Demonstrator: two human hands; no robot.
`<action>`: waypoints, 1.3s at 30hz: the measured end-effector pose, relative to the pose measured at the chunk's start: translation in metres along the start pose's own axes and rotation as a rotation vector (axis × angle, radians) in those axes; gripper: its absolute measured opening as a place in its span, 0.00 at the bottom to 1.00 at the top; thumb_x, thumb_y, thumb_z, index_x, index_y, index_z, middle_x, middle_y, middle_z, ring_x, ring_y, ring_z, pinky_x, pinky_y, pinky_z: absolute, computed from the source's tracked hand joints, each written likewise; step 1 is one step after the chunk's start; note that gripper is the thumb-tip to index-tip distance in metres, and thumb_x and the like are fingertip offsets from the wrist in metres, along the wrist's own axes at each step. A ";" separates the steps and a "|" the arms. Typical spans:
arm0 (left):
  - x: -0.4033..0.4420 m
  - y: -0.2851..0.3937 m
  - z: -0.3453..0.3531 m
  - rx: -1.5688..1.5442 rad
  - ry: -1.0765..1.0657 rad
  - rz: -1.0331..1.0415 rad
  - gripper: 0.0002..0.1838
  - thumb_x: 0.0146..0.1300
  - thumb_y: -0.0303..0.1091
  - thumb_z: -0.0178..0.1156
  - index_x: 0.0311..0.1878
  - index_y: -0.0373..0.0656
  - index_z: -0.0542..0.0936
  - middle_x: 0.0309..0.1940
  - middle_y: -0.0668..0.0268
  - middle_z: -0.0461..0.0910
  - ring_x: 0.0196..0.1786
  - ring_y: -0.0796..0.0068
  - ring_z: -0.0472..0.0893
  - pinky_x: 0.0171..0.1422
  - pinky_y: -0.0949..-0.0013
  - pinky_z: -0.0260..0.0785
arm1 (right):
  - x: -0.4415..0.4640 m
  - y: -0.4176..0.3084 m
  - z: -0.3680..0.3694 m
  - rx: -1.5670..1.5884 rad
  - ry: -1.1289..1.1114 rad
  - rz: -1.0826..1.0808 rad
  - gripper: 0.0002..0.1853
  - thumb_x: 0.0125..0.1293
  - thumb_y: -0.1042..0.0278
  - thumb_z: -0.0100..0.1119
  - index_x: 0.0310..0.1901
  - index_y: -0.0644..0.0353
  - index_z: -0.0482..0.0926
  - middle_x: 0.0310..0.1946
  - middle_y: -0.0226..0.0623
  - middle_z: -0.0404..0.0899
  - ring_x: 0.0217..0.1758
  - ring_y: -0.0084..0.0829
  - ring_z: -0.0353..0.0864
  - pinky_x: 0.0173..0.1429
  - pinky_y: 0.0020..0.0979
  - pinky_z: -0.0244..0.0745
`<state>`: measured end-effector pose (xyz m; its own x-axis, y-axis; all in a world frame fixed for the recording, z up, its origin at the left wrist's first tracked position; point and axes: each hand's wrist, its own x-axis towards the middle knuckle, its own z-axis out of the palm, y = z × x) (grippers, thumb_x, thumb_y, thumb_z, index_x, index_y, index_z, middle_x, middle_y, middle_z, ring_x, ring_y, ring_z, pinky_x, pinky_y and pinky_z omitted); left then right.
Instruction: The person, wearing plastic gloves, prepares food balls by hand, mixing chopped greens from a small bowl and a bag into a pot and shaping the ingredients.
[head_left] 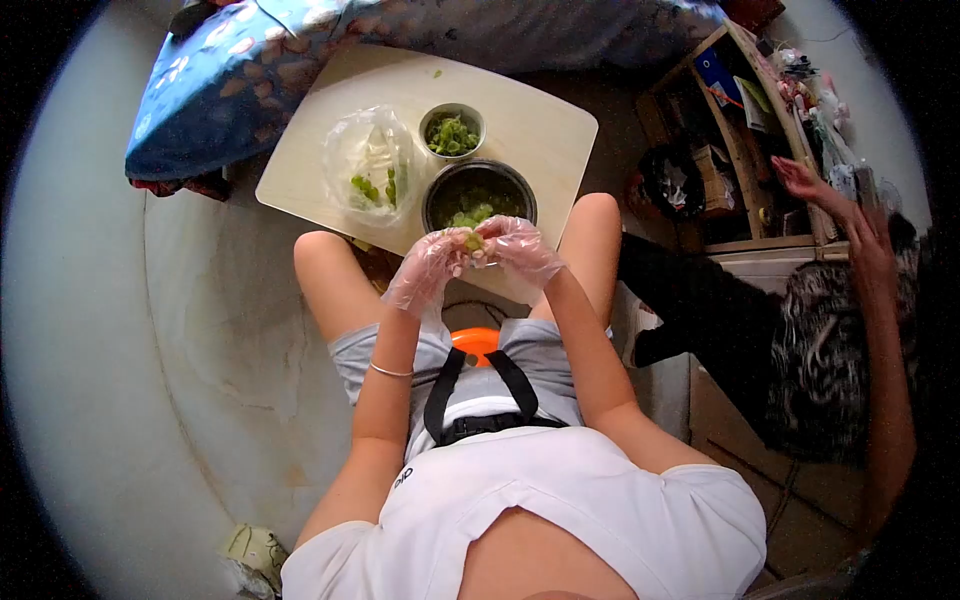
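Observation:
Both hands wear clear plastic gloves and meet at the near edge of a dark pot (528,190). My left hand (425,262) pinches a small green vegetable piece (474,241) from the left side. From the right, my right hand (522,250) has its fingers closed on the same piece. Green pieces (472,208) lie in liquid inside the pot. Behind the pot stands a white bowl (481,112) with green pieces in it. To its left is a clear plastic bag (345,140) holding pale stalks and green pods.
A pale table (540,110) bears the bowl, bag and pot. A blue floral cloth (210,90) hangs beyond it. At right are a wooden shelf (735,120), a black-lined bin (670,182) and another person in dark clothes (830,350) with raised hands.

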<state>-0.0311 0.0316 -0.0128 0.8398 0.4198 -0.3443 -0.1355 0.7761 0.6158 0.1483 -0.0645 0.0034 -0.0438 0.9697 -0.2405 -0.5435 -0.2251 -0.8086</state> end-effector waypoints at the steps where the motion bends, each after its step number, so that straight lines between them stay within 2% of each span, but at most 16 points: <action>1: 0.001 0.000 -0.002 0.014 -0.014 -0.011 0.10 0.66 0.32 0.54 0.46 0.37 0.77 0.36 0.65 0.81 0.33 0.82 0.78 0.36 0.80 0.73 | 0.001 0.002 -0.002 -0.001 0.000 -0.003 0.16 0.58 0.72 0.62 0.47 0.66 0.75 0.40 0.37 0.79 0.40 0.28 0.80 0.49 0.30 0.78; 5: -0.004 0.005 0.013 0.093 0.065 0.023 0.10 0.66 0.32 0.55 0.46 0.38 0.77 0.34 0.68 0.80 0.31 0.82 0.77 0.35 0.79 0.72 | 0.007 0.011 -0.011 -0.041 0.060 -0.012 0.17 0.57 0.70 0.64 0.46 0.68 0.75 0.38 0.37 0.79 0.39 0.27 0.80 0.47 0.29 0.78; 7: -0.004 0.007 0.019 0.179 0.089 0.040 0.10 0.65 0.36 0.58 0.45 0.41 0.79 0.31 0.72 0.79 0.30 0.85 0.75 0.32 0.79 0.68 | 0.009 0.008 -0.010 -0.077 0.070 -0.013 0.17 0.56 0.70 0.65 0.45 0.68 0.76 0.38 0.37 0.79 0.39 0.27 0.80 0.46 0.28 0.78; 9: -0.007 0.004 0.014 0.168 0.056 0.050 0.11 0.65 0.36 0.58 0.45 0.41 0.79 0.31 0.72 0.79 0.31 0.85 0.76 0.32 0.79 0.68 | 0.007 0.010 -0.006 -0.239 0.131 -0.059 0.16 0.55 0.70 0.65 0.45 0.68 0.76 0.36 0.36 0.79 0.38 0.27 0.79 0.46 0.28 0.78; 13: -0.006 0.001 0.005 0.186 0.013 0.078 0.11 0.66 0.36 0.57 0.46 0.40 0.78 0.31 0.72 0.79 0.30 0.85 0.75 0.32 0.79 0.68 | 0.007 0.015 -0.005 -0.221 0.112 -0.062 0.16 0.55 0.72 0.64 0.44 0.67 0.76 0.36 0.36 0.79 0.38 0.26 0.79 0.44 0.27 0.78; 15: -0.007 0.000 0.006 0.177 0.059 0.069 0.11 0.66 0.37 0.57 0.46 0.40 0.78 0.32 0.71 0.79 0.30 0.84 0.76 0.33 0.79 0.68 | 0.007 0.019 -0.009 -0.107 0.049 -0.098 0.15 0.54 0.74 0.62 0.44 0.68 0.77 0.37 0.36 0.80 0.39 0.26 0.79 0.44 0.27 0.77; 17: -0.010 0.000 0.010 0.167 0.098 0.072 0.11 0.65 0.37 0.57 0.46 0.40 0.78 0.32 0.71 0.80 0.31 0.83 0.77 0.33 0.78 0.69 | 0.007 0.021 -0.012 -0.177 0.033 -0.114 0.15 0.55 0.73 0.62 0.45 0.68 0.77 0.38 0.37 0.80 0.40 0.27 0.79 0.45 0.28 0.78; 23: -0.014 -0.001 0.013 0.172 0.055 0.082 0.12 0.65 0.37 0.57 0.47 0.40 0.77 0.32 0.71 0.79 0.30 0.84 0.75 0.32 0.79 0.68 | 0.003 0.020 -0.009 -0.126 0.054 -0.097 0.16 0.56 0.72 0.63 0.46 0.68 0.77 0.39 0.36 0.80 0.40 0.27 0.80 0.45 0.29 0.79; 27: -0.006 -0.007 0.008 0.186 0.100 0.058 0.12 0.65 0.37 0.57 0.46 0.41 0.78 0.33 0.71 0.81 0.31 0.84 0.76 0.32 0.78 0.68 | 0.003 0.019 -0.009 -0.182 0.066 -0.092 0.15 0.56 0.73 0.62 0.45 0.67 0.77 0.37 0.35 0.80 0.37 0.25 0.80 0.44 0.29 0.79; 32: -0.008 -0.012 0.009 0.199 0.097 0.063 0.11 0.65 0.38 0.58 0.45 0.42 0.79 0.32 0.71 0.81 0.30 0.83 0.77 0.32 0.77 0.68 | 0.000 0.017 -0.005 -0.174 0.119 -0.080 0.12 0.55 0.70 0.62 0.40 0.65 0.78 0.33 0.32 0.79 0.35 0.23 0.79 0.42 0.27 0.78; 34: -0.009 -0.011 0.011 0.158 0.040 0.071 0.13 0.66 0.38 0.56 0.47 0.40 0.78 0.32 0.70 0.80 0.30 0.82 0.76 0.33 0.78 0.68 | 0.002 0.020 -0.007 -0.214 0.132 -0.094 0.12 0.55 0.69 0.62 0.40 0.65 0.78 0.33 0.31 0.79 0.34 0.23 0.78 0.41 0.27 0.77; 39: -0.003 -0.014 0.009 0.151 0.075 0.103 0.13 0.67 0.38 0.55 0.47 0.40 0.77 0.33 0.70 0.80 0.31 0.82 0.76 0.33 0.78 0.68 | 0.007 0.020 -0.006 -0.306 0.196 -0.127 0.13 0.55 0.67 0.61 0.39 0.65 0.78 0.32 0.31 0.78 0.34 0.22 0.78 0.41 0.27 0.76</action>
<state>-0.0270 0.0150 -0.0142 0.7833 0.5315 -0.3224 -0.1336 0.6504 0.7477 0.1421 -0.0627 -0.0182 0.1848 0.9617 -0.2025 -0.2577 -0.1514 -0.9543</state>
